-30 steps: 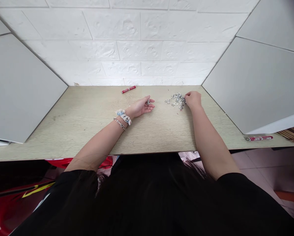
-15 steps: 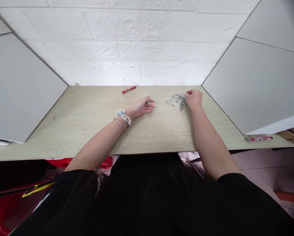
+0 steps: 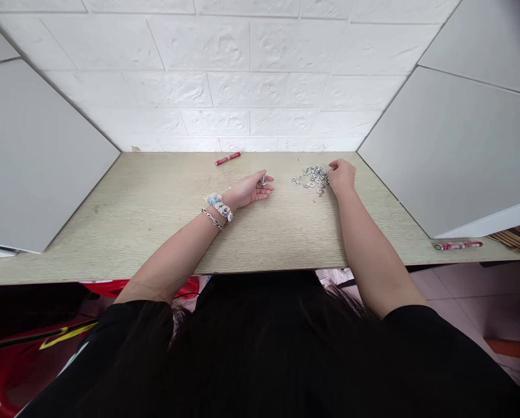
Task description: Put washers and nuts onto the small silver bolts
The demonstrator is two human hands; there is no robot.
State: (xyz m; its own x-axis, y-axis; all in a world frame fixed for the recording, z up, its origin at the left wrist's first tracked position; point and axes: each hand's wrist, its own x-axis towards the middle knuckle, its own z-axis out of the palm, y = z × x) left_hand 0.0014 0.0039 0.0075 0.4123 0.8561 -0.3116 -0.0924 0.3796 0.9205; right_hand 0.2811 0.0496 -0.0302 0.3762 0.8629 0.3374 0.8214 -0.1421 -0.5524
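My left hand [image 3: 249, 189] rests on the wooden desk [image 3: 155, 215], palm up, its fingers curled around a small metal bolt [image 3: 262, 179]. To its right lies a pile of small metal nuts, washers and bolts [image 3: 312, 175]. My right hand [image 3: 342, 175] sits at the right edge of that pile, fingers bent and pinched at the parts; I cannot make out what is between the fingertips. A beaded bracelet and a chain bracelet [image 3: 216, 210] circle my left wrist.
A red pen-like tube [image 3: 227, 158] lies near the white brick back wall. Another red-and-white tube [image 3: 457, 245] lies at the desk's right front edge. Grey panels [image 3: 451, 145] wall in the desk on both sides.
My right hand has shifted slightly at the edge of the pile, its fingers working among the parts. My left hand has stayed still.
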